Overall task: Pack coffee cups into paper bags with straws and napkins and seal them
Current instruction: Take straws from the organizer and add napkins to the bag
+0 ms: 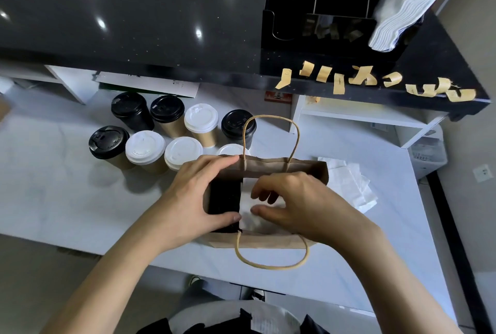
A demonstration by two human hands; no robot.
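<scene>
A brown paper bag [268, 165] with twine handles stands open on the white table, right in front of me. My left hand [196, 194] holds its left rim apart, fingers on the far edge and thumb on the near edge. My right hand [298, 204] is over the bag's mouth and pinches a white napkin [248, 216] that lies inside it. Something dark [224, 196] fills the bag's left half. Several lidded coffee cups [166, 129], some with black lids and some with white, stand left of and behind the bag.
A loose pile of white napkins [349, 183] lies right of the bag. Several strips of tan tape [375, 82] hang from the edge of the black counter [134, 38] above. A black holder [322, 11] and a bag of white napkins [402, 11] stand on that counter.
</scene>
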